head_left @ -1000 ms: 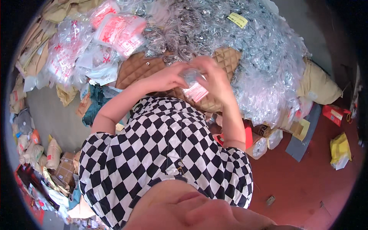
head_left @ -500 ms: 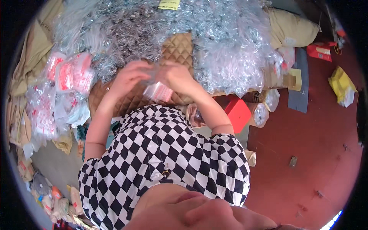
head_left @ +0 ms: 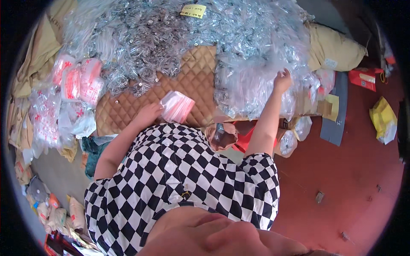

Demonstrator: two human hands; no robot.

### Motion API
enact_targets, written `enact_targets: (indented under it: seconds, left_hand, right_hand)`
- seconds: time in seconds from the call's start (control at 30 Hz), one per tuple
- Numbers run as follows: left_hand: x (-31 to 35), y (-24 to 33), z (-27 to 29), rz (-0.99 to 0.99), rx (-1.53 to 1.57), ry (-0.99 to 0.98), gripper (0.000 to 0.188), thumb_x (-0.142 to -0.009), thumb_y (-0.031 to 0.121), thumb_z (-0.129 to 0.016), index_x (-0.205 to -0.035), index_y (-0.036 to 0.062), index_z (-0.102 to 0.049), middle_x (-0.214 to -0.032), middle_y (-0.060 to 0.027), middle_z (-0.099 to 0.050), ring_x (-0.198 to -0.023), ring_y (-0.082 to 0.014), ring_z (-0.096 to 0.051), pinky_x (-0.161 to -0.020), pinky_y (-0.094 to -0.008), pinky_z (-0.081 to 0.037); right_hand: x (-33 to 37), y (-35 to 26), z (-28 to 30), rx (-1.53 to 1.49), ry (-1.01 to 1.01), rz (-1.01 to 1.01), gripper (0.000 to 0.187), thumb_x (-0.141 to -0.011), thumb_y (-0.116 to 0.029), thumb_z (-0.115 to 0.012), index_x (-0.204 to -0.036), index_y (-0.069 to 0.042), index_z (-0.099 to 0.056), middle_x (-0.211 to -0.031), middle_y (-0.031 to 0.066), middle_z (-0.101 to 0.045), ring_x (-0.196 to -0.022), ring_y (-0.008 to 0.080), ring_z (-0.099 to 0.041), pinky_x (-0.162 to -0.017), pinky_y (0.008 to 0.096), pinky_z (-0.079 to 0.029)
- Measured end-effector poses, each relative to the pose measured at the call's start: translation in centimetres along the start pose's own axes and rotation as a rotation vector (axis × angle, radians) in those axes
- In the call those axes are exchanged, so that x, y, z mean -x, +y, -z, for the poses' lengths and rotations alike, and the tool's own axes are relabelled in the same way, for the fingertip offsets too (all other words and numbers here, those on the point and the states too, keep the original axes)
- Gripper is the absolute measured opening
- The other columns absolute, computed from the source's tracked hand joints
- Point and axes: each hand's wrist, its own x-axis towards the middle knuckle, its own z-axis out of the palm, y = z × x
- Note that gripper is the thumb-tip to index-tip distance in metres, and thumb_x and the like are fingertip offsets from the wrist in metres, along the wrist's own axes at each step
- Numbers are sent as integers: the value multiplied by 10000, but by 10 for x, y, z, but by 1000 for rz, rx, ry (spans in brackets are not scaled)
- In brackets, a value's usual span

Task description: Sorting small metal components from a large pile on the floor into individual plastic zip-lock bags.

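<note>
A stack of small clear plastic bags with red stripes lies on the brown quilted cloth, close to my body. At its left edge is my left hand, fingers together and gripping the edge. My right hand is stretched out to the right, over a heap of filled clear plastic bags. Its fingers are curled in; what they hold, if anything, is too small to make out. Beyond the cloth spreads a pile of small clear bags with dark metal parts inside.
Red-printed plastic packs lie at the left. A yellow note rests on the far pile. Tan sacks stand at the back right. Below the table's right edge are a red container and a brown bag. A yellow bag lies on the red floor.
My hands were together above the cloth. The right has swung out to the right, over the heap of bags; the left has come down to the stack of striped bags.
</note>
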Motion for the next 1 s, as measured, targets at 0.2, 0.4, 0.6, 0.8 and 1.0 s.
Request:
enact_targets:
  seconds: [0.2,0.4,0.6,0.8,1.0]
  left_hand:
    - [5,5,18,-26,118,7,161,-827,146,-551,-950,79,-630,-1042,-96,-635,-941,-309,-593,-820,-406,-500]
    - [-3,23,16,297,368,206,153,-843,175,-601,-958,82,-643,-917,-123,-631,-906,-330,-614,-770,-433,-502]
    - [-1,22,22,125,291,561,167,-900,204,-561,-964,122,-692,-796,-90,-601,-794,-296,-617,-711,-392,-511]
    - [1,30,25,300,359,395,223,-779,108,-630,-991,112,-701,-855,-100,-605,-814,-312,-602,-710,-420,-501]
    - [0,33,32,87,351,567,302,-765,28,-591,-1031,125,-695,-893,-97,-593,-889,-317,-572,-779,-404,-483]
  right_hand:
    - [6,-85,-58,94,-35,549,483,-785,-112,-691,-1252,-89,-566,-1196,206,-582,-1121,381,-546,-889,515,-460]
    - [-21,-108,-65,559,-314,400,517,-718,-275,-776,-1167,-79,-611,-1025,176,-660,-986,354,-614,-871,461,-495]
    - [16,-112,-60,-216,-528,174,471,-740,-336,-815,-1048,-26,-639,-935,82,-670,-848,199,-627,-749,362,-496]
    - [209,-255,-63,-418,-1197,727,513,-784,-237,-748,-1246,-91,-580,-950,131,-678,-841,269,-657,-766,373,-517]
    - [290,-269,-121,-30,-1028,1070,470,-755,-239,-721,-1191,-123,-587,-1021,178,-606,-943,368,-597,-792,454,-516]
